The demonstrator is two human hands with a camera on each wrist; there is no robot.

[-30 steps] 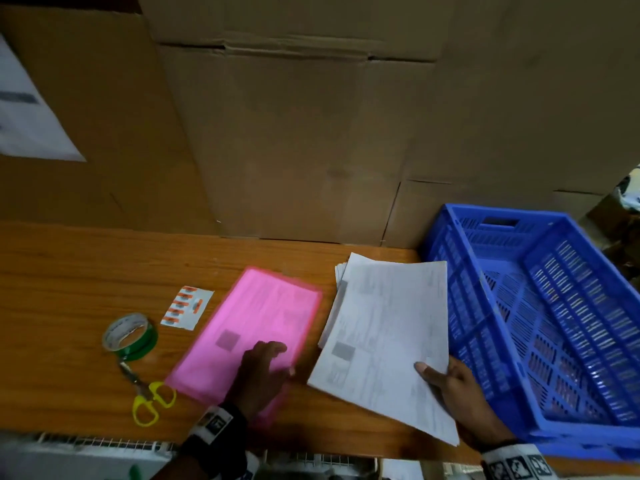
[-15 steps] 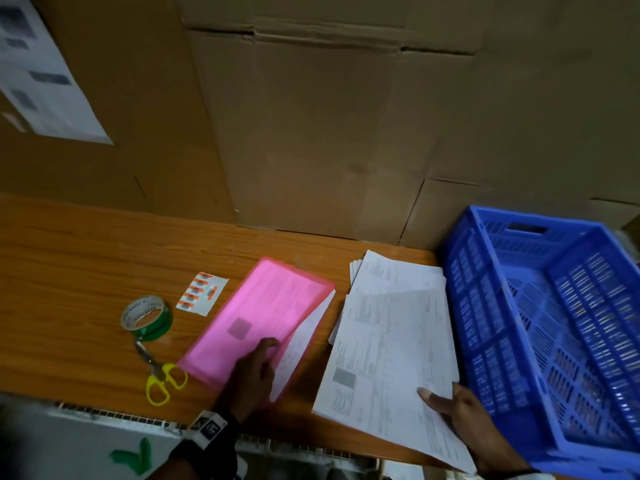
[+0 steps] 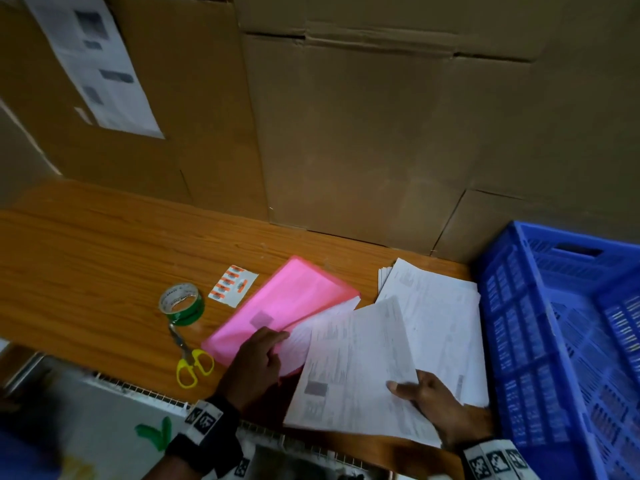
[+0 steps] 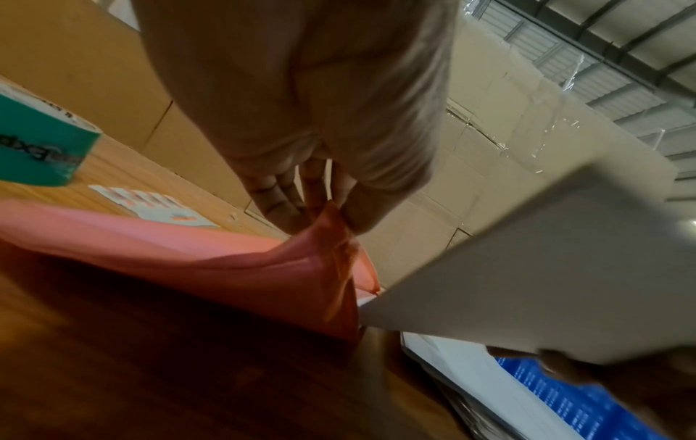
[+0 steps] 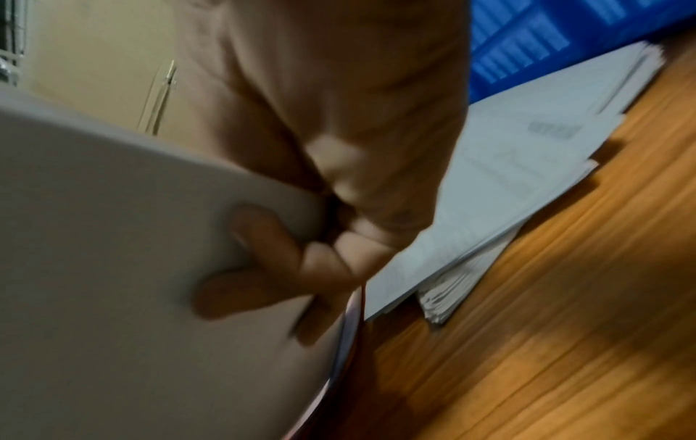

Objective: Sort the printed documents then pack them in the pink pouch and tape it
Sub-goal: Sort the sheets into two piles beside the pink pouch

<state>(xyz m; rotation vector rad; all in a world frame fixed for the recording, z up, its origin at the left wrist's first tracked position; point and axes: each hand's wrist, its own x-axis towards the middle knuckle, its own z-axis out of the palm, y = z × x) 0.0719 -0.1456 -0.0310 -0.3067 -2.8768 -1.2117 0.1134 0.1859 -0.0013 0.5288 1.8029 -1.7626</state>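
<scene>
A pink pouch [image 3: 277, 306] lies slanted on the wooden table [image 3: 104, 271]. My left hand [image 3: 258, 362] pinches the pouch's upper flap [image 4: 331, 232] at its near right edge and lifts it, so the mouth gapes. My right hand [image 3: 426, 396] grips a printed sheet [image 3: 353, 368] by its lower right corner, thumb on top, fingers [image 5: 256, 262] beneath. The sheet's far corner points at the open mouth and overlaps it. A stack of printed documents [image 3: 436, 317] lies between the pouch and the crate.
A blue plastic crate [image 3: 561, 341] stands at the right. A green tape roll [image 3: 181, 304], yellow-handled scissors [image 3: 190, 362] and a small sticker sheet [image 3: 232, 285] lie left of the pouch. Cardboard boxes [image 3: 346, 133] wall off the back of the table.
My left hand went from resting flat on the pouch to pinching and lifting its flap. My right hand swung the sheet leftward off the stack towards the pouch mouth.
</scene>
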